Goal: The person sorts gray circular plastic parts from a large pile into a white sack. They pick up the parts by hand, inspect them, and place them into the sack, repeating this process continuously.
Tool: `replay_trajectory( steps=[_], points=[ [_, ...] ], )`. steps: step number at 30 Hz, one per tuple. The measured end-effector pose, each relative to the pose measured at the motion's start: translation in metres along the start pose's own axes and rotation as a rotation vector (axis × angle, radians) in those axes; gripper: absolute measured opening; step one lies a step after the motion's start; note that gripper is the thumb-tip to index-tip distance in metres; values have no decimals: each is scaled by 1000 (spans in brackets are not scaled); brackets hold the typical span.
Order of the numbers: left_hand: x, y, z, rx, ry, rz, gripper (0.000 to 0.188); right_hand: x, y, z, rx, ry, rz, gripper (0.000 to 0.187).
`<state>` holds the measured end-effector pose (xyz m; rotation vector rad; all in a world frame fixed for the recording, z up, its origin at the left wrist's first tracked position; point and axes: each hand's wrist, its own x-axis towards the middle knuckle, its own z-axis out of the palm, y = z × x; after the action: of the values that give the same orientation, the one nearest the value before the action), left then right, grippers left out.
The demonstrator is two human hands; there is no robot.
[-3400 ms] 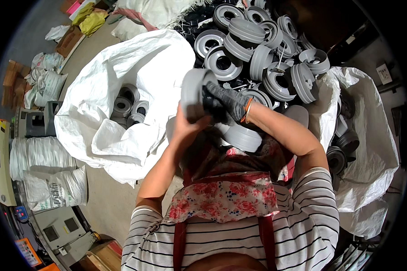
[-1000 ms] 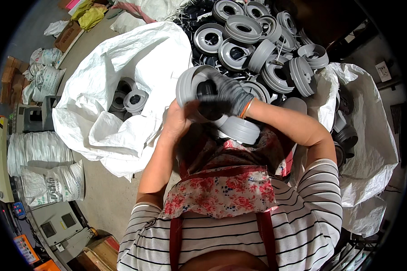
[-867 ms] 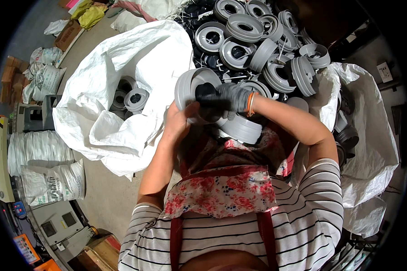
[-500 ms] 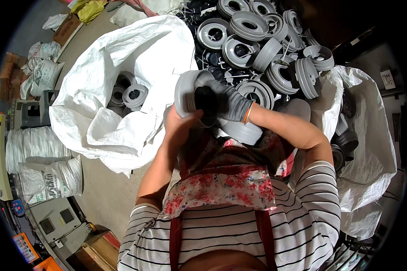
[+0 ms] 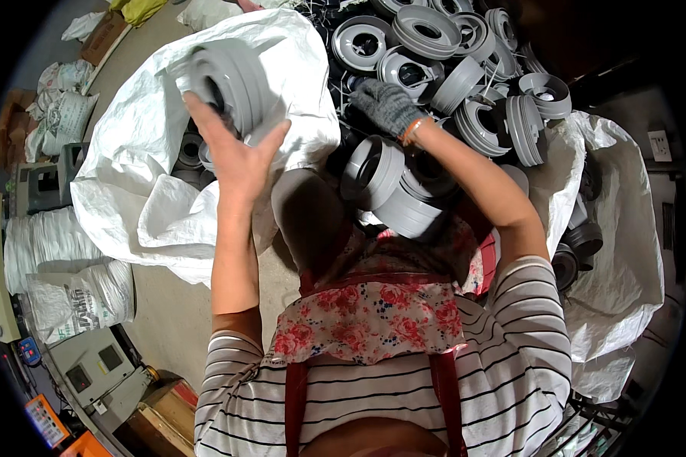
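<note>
My left hand (image 5: pixel 236 156) is bare, with thumb and fingers spread wide. Just past its fingertips a grey ribbed plastic ring (image 5: pixel 240 84), smeared by motion, is over the mouth of a large white woven sack (image 5: pixel 129 145). A few similar rings show deeper in the sack. My right hand (image 5: pixel 386 107), in a grey knit glove, reaches down at the left side of the heaped parts. Its fingers are curled beside black pieces, and what they hold is hidden. Near my lap rest a tilted grey ring (image 5: pixel 379 171) and another grey ring (image 5: pixel 410 213).
A pile of grey rings (image 5: pixel 427 32) with black parts and thin white scraps fills the far side. At my right stands a second white sack (image 5: pixel 617 274) holding black parts. Filled bags (image 5: pixel 80 301) and a grey metal box (image 5: pixel 91 369) are at left.
My left hand has moved left to the white sack and opened, with a grey ring leaving it. My right hand has withdrawn from the ring and gone forward to the pile.
</note>
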<state>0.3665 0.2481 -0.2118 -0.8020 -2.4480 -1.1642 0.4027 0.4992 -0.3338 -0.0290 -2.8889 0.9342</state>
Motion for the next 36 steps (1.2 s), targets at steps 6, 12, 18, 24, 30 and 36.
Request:
replay_trajectory(
  steps=[6, 12, 18, 24, 30, 36],
  points=[
    [-81, -9, 72, -348, -873, -361, 84, 28, 58, 67, -372, -251, -45, 48],
    [-103, 8, 110, 66, -756, 823, 48, 26, 63, 71, -395, -277, 31, 37],
    [-83, 3, 117, 346, -814, 1094, 41, 10, 55, 6, -186, 164, 253, 33],
    [-46, -20, 126, 508, -806, 1400, 25, -21, 52, -84, 292, 377, 410, 27],
    [-28, -31, 112, -10, -1428, 767, 33, -59, 14, -112, 867, 510, 508, 33],
    [-3, 32, 49, -445, -1000, -308, 54, -74, -13, -99, 655, 627, 294, 35]
  ],
)
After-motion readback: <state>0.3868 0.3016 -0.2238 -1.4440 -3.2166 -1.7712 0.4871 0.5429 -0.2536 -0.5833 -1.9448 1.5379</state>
